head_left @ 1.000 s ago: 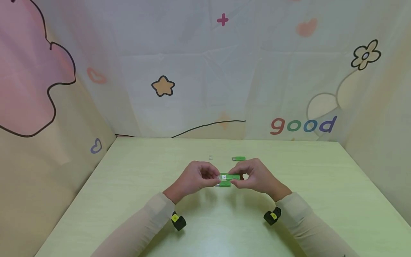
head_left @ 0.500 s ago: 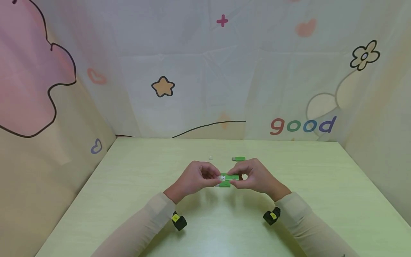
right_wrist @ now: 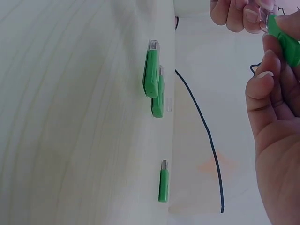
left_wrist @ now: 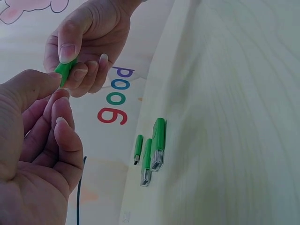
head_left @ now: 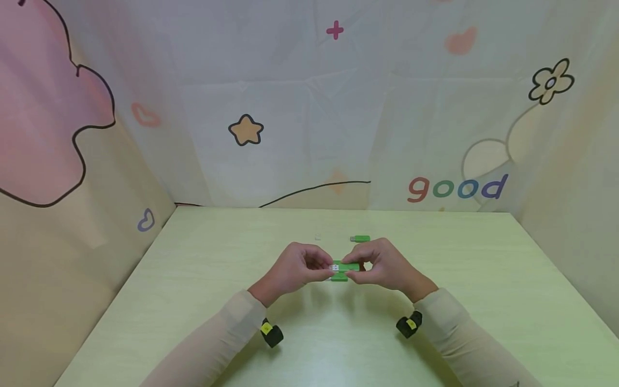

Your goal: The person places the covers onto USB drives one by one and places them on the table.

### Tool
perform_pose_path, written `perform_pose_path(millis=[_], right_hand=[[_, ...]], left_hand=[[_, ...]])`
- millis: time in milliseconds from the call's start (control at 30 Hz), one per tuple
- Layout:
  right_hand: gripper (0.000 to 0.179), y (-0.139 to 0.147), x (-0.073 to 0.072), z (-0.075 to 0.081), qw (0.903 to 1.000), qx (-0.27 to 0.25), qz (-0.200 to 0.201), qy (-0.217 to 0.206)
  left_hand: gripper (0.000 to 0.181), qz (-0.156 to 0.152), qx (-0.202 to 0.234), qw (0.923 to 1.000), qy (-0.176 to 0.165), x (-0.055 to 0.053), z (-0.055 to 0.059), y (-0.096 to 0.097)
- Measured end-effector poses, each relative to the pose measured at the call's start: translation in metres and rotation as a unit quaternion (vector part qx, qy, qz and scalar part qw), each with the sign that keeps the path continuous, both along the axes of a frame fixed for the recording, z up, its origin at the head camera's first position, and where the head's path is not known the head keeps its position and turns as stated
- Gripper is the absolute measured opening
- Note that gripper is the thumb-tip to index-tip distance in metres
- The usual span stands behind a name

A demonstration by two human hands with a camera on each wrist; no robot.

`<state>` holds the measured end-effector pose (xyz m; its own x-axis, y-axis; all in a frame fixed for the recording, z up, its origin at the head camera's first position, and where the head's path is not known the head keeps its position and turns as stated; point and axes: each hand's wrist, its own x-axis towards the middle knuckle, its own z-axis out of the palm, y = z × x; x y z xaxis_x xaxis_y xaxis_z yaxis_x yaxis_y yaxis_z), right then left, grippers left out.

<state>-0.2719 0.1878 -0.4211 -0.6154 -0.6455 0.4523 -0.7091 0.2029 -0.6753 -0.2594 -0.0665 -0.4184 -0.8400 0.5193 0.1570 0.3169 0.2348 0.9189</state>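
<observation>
My right hand [head_left: 384, 266] pinches the green body of a USB stick [head_left: 350, 267] between thumb and fingers, held up over the table. The stick's metal connector points left toward my left hand [head_left: 302, 266]. My left thumb and fingertips pinch a small clear cap [right_wrist: 264, 21] at the connector end, mostly hidden by the fingers. In the left wrist view the green USB body [left_wrist: 64, 72] shows between both sets of fingertips. Under the hands, two green USB sticks with clear caps lie side by side, the nearer one [left_wrist: 159, 143] and the farther one [left_wrist: 147, 157].
Farther back on the table [head_left: 217, 258] lies an uncapped green USB stick [head_left: 360, 238]. A loose clear cap [head_left: 317, 236] lies to its left. A printed curtain [head_left: 300, 145] stands behind the table's back edge.
The held USB stick has shifted slightly left toward my left hand, and less of its connector end shows between the fingers. Both hands have otherwise barely moved.
</observation>
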Motion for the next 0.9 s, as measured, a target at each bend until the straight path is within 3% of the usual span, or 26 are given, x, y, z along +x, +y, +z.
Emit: perform_pose_path(millis=[433,900], right_hand=[[0.018,-0.0028,-0.0017,0.0019,0.9998,-0.006,0.016,-0.004],[0.018,-0.0042,-0.005,-0.0017,0.9997,0.002,0.019,0.017]], left_hand=[[0.015,-0.002,0.007,0.9999,-0.008,-0.0029,-0.0036,-0.0002],[0.016,0.002,0.005,0.9998,0.019,-0.005,-0.0077,-0.0006]])
